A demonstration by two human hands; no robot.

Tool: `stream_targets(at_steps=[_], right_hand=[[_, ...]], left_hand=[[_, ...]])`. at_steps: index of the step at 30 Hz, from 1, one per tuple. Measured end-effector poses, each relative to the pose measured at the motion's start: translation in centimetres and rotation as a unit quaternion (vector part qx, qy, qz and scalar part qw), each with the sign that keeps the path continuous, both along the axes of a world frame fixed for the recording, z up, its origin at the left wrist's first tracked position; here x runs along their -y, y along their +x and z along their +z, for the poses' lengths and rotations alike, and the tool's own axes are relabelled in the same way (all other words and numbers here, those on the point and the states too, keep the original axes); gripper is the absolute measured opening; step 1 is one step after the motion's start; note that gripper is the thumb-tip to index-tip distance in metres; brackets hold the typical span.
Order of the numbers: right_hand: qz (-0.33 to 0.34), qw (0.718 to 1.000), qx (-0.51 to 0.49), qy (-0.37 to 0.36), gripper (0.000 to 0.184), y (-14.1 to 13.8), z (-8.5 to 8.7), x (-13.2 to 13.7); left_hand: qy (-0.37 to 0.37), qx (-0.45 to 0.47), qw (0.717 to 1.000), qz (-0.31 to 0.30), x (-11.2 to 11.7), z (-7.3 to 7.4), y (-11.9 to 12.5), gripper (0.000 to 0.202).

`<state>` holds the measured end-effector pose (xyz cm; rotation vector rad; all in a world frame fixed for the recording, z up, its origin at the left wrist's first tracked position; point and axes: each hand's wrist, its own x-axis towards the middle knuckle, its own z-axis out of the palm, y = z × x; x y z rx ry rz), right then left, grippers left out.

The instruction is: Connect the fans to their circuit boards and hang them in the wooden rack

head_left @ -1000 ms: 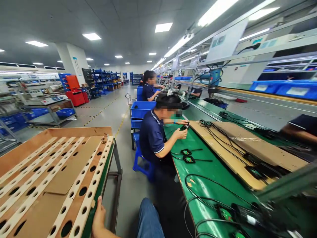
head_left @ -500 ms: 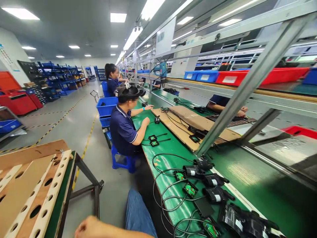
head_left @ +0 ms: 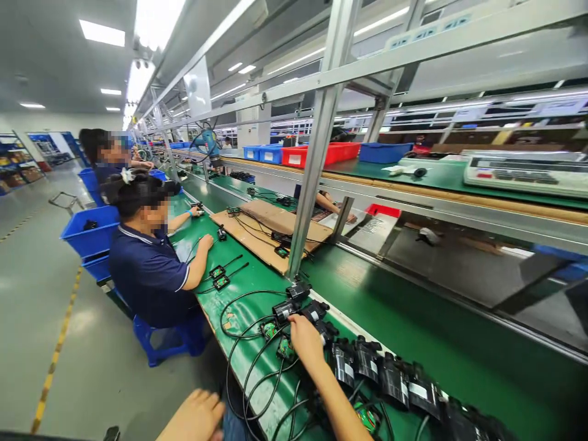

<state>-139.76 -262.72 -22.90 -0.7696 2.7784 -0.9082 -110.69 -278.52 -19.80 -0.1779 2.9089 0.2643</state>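
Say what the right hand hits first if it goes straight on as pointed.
Likely the black housing just beyond the right hand, at its fingertips. They may be touching it; depth is unclear from this one view.

Bare forearms point(head_left: 337, 395) and fingers point(head_left: 215, 405), blue denim point(head_left: 235, 424)

housings point(head_left: 343, 362): black, white labels | bench point(head_left: 263, 275): green | stool point(head_left: 172, 340): blue | floor tape point(head_left: 59, 352): yellow-black striped
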Motion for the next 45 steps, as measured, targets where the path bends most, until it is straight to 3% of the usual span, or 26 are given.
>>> stream_targets(at_steps=[2, 4, 7, 10, 13, 18, 23, 28, 31, 34, 37, 41, 43, 45], right_hand=[[-0.034, 0.998, -0.041, 0.025, 0.035, -2.6, 0.3, -2.1], [-0.035, 0.996, -0.077, 0.042, 0.035, -4.4, 0.6, -2.7], [0.001, 0.992, -0.106, 0.065, 0.039, -6.4, 1.2, -2.0], [0.003, 0.990, -0.107, 0.089, 0.042, -8.5, 2.0, -0.9], [-0.058, 0.984, -0.062, 0.157, 0.056, -11.5, 2.3, 0.3], [-0.032, 0.978, 0.040, 0.204, 0.069, -14.9, 1.1, 3.5], [-0.044, 0.978, 0.024, 0.201, 0.075, -12.7, 0.5, 6.5], [-0.059, 0.978, -0.020, 0.200, 0.090, -9.4, 0.5, 11.6], [-0.026, 0.984, -0.015, 0.175, 0.088, -8.1, 0.0, 14.1], [0.048, 0.991, 0.010, 0.123, 0.081, -7.2, -0.7, 14.5], [0.166, 0.984, 0.014, 0.068, 0.079, -6.4, -1.2, 13.5], [0.283, 0.958, -0.019, 0.051, 0.094, -5.8, -0.4, 11.4], [0.287, 0.955, -0.040, 0.064, 0.072, -5.9, 0.7, 10.0], [0.279, 0.955, -0.058, 0.085, 0.035, -6.1, 1.9, 8.1]], left_hand=[[0.077, -0.046, 0.996, -0.021, 0.9, -0.1, -7.0, 0.024], [0.109, -0.111, 0.988, 0.000, 1.9, -0.6, -13.5, 0.033], [0.041, -0.149, 0.986, 0.054, 4.1, -2.8, -21.4, 0.051], [-0.045, -0.131, 0.975, 0.175, 6.9, -5.6, -25.0, 0.057], [-0.080, -0.104, 0.957, 0.261, 8.9, -7.5, -24.4, 0.044], [-0.084, -0.119, 0.959, 0.243, 9.2, -8.2, -19.6, 0.030], [-0.048, -0.155, 0.951, 0.262, 8.6, -8.5, -15.4, 0.022], [-0.016, -0.172, 0.938, 0.302, 8.6, -9.9, -11.5, 0.022], [0.009, -0.151, 0.931, 0.332, 8.8, -10.3, -9.0, 0.019], [0.030, -0.152, 0.921, 0.357, 9.1, -9.6, -7.7, 0.012], [0.095, -0.245, 0.906, 0.333, 9.7, -7.6, -9.8, 0.031], [0.274, -0.258, 0.901, 0.216, 10.8, -5.4, -17.1, 0.065], [0.334, -0.206, 0.905, 0.164, 11.2, -5.4, -20.7, 0.071], [0.356, -0.161, 0.911, 0.135, 11.4, -5.9, -23.5, 0.068]])
